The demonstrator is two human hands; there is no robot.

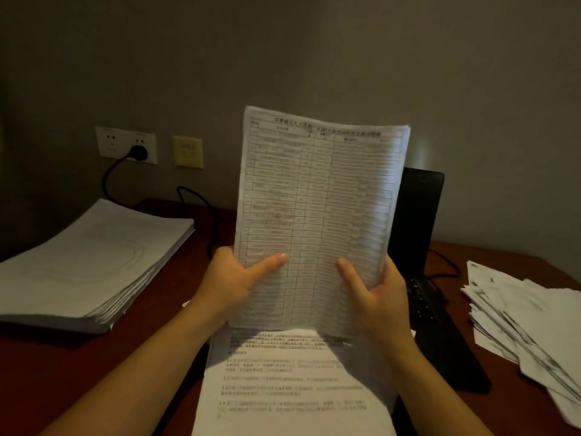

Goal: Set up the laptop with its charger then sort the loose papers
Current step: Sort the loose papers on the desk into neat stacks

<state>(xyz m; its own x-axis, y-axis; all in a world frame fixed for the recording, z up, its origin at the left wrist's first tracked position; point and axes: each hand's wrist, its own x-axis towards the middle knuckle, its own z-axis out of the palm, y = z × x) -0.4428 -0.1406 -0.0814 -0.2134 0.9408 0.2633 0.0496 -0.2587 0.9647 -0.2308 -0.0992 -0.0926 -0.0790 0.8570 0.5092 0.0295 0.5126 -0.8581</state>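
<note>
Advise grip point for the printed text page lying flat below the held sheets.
Pinch the text page at its left edge, coming from the left: it lies flat, that edge looks exposed, and the held sheets cover its top.

Honestly, nothing here is readable. The held sheet (pixel 320 199) in the middle of the frame has a printed table with a heading line on top, but the characters are all blur. Same for the flat sheet (pixel 292 382) on the bench (pixel 47 372) at the bottom: paragraphs of print, too smeared. The scattered papers (pixel 534 316) at the right show only dark marks.
</note>
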